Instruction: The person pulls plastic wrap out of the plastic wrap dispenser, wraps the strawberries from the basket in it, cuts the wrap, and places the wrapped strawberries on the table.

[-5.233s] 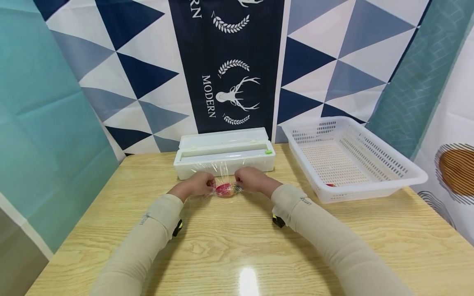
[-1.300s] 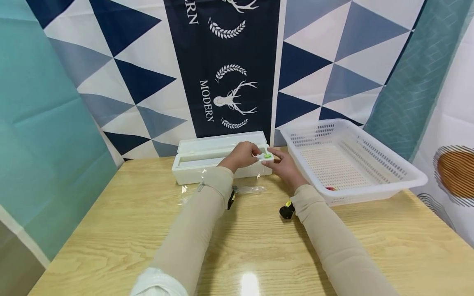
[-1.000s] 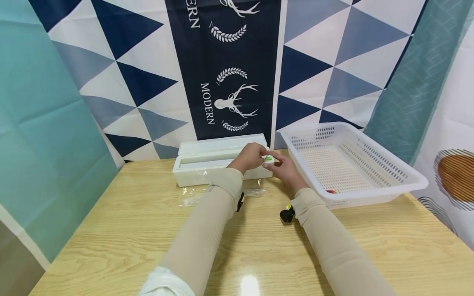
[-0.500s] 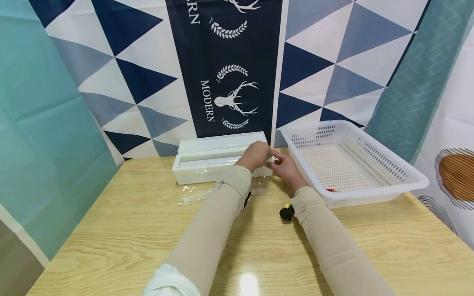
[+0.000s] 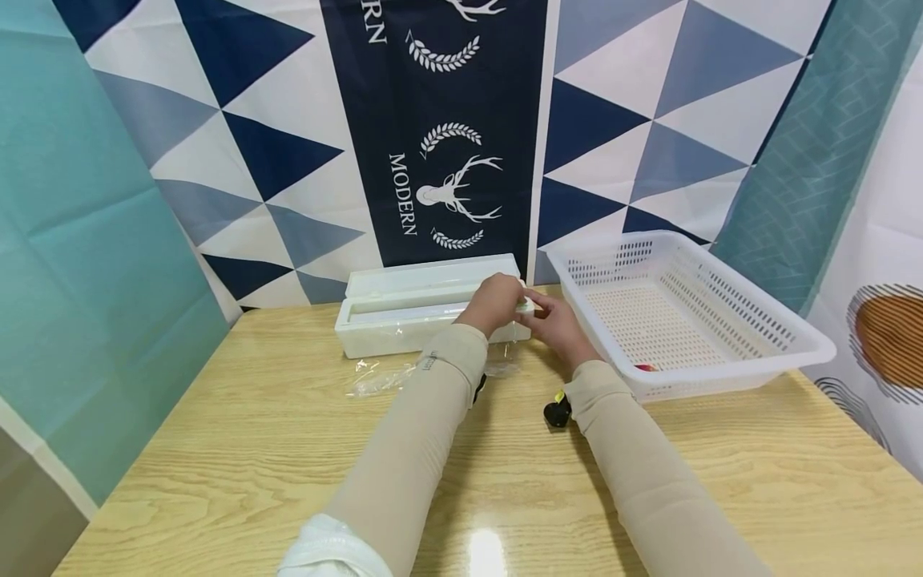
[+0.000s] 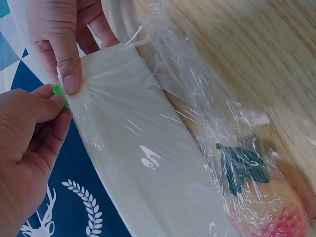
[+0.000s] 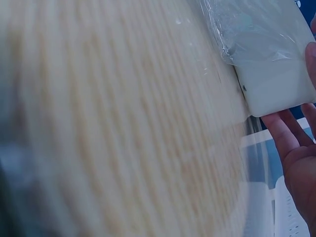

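Note:
A white cling film box [image 5: 404, 327] stands lid up at the back of the table. My left hand [image 5: 494, 303] reaches over its right end, and in the left wrist view it pinches a small green slider [image 6: 60, 94] at the box's edge. My right hand [image 5: 554, 324] grips that same end, thumb on the film-covered face and fingers behind. Clear film [image 6: 197, 89] spreads from the box over the table. Wrapped in it lies a pink and yellow peach-like fruit [image 6: 271, 207] with dark green leaves [image 6: 243, 167]; my left forearm hides it in the head view.
A white perforated basket [image 5: 721, 375] stands to the right, close to my right hand, with a small red piece [image 5: 645, 367] inside near its front. Patterned cloth [image 5: 447, 120] hangs right behind the box. Loose film [image 5: 378, 381] lies in front of the box.
Earlier both hands pinched film at the fruit's sides in front of the box. They moved to the box's right end; over the last second, my left hand shifted further right, covering the green slider.

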The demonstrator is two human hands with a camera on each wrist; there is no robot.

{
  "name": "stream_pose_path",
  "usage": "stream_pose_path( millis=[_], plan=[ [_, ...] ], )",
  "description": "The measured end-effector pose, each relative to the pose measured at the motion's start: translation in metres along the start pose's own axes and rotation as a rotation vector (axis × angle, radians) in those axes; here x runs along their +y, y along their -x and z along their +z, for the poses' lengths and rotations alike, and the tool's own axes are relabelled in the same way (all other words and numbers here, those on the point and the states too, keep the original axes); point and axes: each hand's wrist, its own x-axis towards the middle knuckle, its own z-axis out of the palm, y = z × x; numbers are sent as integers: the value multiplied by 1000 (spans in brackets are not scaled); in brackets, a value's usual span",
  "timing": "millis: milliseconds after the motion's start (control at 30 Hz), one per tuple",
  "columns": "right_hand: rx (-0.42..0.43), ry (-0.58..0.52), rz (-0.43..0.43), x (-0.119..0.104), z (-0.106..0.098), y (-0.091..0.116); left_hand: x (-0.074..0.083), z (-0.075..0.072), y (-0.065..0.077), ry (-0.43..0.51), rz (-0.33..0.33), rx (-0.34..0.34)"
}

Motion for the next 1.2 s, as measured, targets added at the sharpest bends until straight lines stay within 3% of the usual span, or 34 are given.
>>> stream_pose_path(
  millis=[767, 1200],
  plan=[
    [-18, -27, 55, -8, 1, 4, -16, 3, 9, 31, 40, 26],
    [-8, -39, 65, -1, 2, 0, -30, -1, 24, 9, -5, 23]
  ],
)
